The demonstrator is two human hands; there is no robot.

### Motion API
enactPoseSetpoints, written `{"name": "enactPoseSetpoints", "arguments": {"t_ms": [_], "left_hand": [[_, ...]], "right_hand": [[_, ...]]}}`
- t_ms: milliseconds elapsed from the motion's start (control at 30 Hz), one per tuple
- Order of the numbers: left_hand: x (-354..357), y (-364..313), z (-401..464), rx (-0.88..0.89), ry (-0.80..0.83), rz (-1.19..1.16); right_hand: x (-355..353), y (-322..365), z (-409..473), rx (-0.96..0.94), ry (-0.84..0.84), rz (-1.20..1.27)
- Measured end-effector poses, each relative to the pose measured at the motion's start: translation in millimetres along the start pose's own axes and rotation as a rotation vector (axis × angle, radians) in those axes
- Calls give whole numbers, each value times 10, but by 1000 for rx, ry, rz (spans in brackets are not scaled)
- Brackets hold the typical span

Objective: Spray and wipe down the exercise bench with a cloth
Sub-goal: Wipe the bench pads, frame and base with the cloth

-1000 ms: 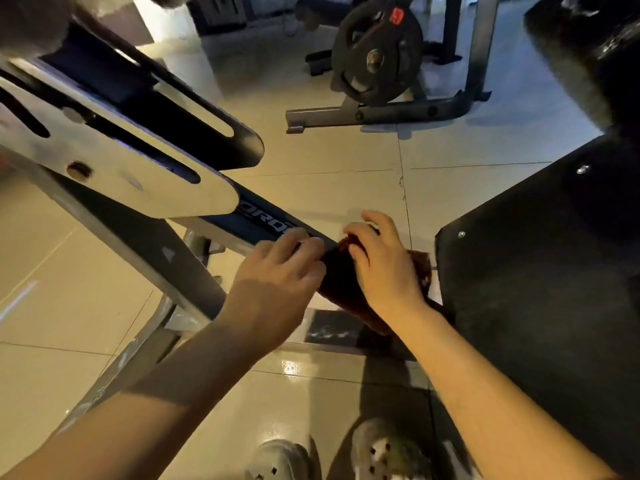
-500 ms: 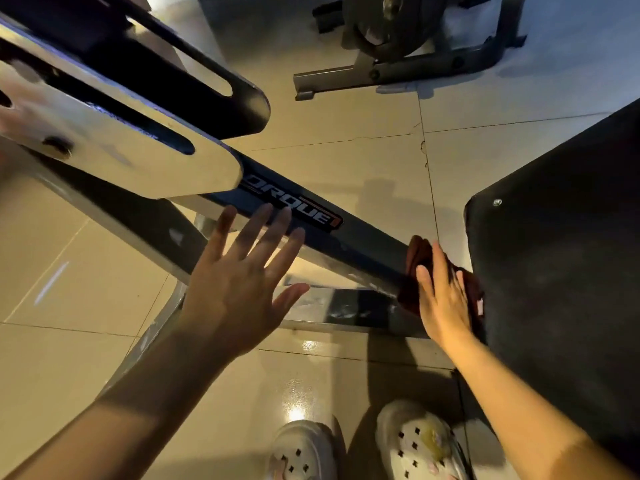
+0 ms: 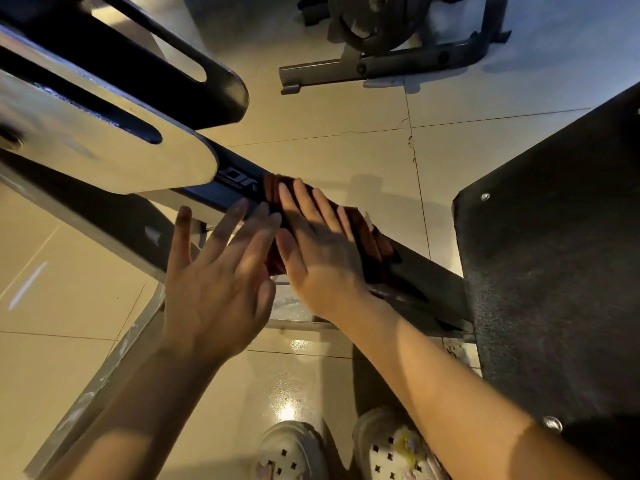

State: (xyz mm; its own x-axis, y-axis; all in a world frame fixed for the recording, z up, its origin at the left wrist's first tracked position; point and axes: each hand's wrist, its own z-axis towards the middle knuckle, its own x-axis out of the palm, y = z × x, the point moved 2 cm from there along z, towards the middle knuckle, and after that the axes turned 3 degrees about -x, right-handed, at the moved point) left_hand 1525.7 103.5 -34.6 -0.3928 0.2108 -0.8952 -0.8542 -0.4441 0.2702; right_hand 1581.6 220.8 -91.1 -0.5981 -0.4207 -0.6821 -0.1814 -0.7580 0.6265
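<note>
Your right hand (image 3: 322, 251) lies flat, its fingers (image 3: 304, 202) straight and together, pressing the cloth (image 3: 367, 237) onto the sloping frame bar (image 3: 426, 271) of the bench. Your left hand (image 3: 214, 289) is spread wide just beside it, holding nothing, fingertips near the bar and the cloth's edge. The cloth is dark red, soft and limp, bunched in folds under your palm; it probably slides easily on painted metal, so a flat palm on its middle should keep it from rolling up. The bar looks stiff and fixed. The black padded surface (image 3: 554, 254) sits to the right, a pale slotted plate (image 3: 104, 143) upper left, tiled floor (image 3: 329, 133) beneath.
</note>
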Motion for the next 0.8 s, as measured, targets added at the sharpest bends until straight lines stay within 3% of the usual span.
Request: {"name": "enactPoseSetpoints", "arguments": {"t_ms": [100, 300, 400, 567, 700, 800], "left_hand": [[42, -50, -21, -37, -11, -26], [131, -76, -48, -45, 16, -13], [120, -68, -42, -36, 7, -11], [158, -75, -20, -76, 0, -44], [49, -11, -47, -52, -150, -99], [-119, 145, -211, 22, -302, -64]], "right_hand": [[-16, -342, -211, -33, 79, -53], [-135, -1455, -1098, 213, 156, -171], [-223, -1627, -1209, 319, 223, -159], [-154, -898, -865, 324, 246, -26], [-95, 88, -145, 46, 218, 15], [-116, 316, 215, -113, 237, -64]]}}
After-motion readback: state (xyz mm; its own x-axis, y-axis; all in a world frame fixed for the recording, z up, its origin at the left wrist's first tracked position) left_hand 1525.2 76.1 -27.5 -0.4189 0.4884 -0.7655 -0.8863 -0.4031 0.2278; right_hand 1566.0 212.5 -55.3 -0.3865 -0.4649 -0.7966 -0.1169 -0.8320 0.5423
